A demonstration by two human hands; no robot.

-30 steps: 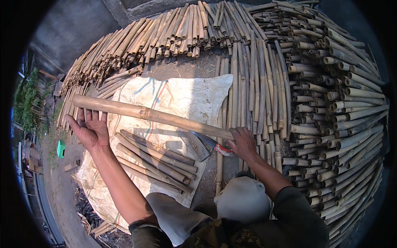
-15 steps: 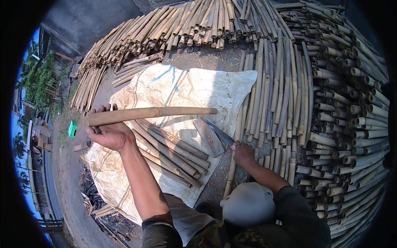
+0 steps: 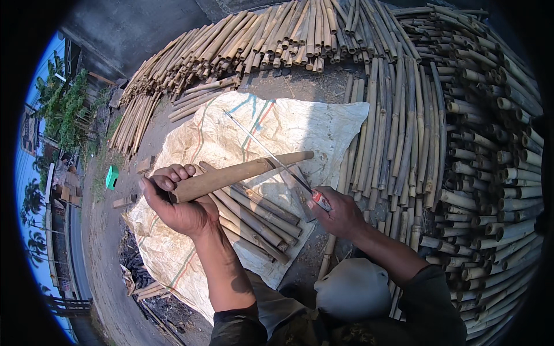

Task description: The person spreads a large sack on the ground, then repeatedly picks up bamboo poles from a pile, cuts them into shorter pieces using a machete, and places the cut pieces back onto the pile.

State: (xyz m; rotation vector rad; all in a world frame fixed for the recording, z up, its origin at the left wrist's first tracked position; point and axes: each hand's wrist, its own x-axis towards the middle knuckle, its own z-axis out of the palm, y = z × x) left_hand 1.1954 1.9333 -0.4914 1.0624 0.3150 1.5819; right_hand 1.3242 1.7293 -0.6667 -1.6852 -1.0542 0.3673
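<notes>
My left hand (image 3: 187, 199) is closed around the thicker end of a bamboo pole (image 3: 222, 180), which slants up to the right above a white woven sheet (image 3: 190, 144). In my right hand (image 3: 337, 210) is the red handle of a long-bladed knife (image 3: 254, 139). Its blade points up and left and crosses the pole near a node; whether it touches the pole I cannot tell. Under the pole, several bamboo pieces (image 3: 259, 222) lie side by side on the sheet. A flat wooden block, partly hidden, rests close to my right hand.
Large bamboo stacks stand at the back (image 3: 277, 37) and along the right (image 3: 490, 190). Longer poles (image 3: 398, 127) lie on the ground right of the sheet. A pale rounded object (image 3: 353, 288) is near my body. A green box (image 3: 112, 177) sits at the left, beside dark charred debris (image 3: 141, 271) lower down.
My right hand has raised the knife from beside the block and brought its blade across the pole. My left hand has moved down and right, tilting the pole.
</notes>
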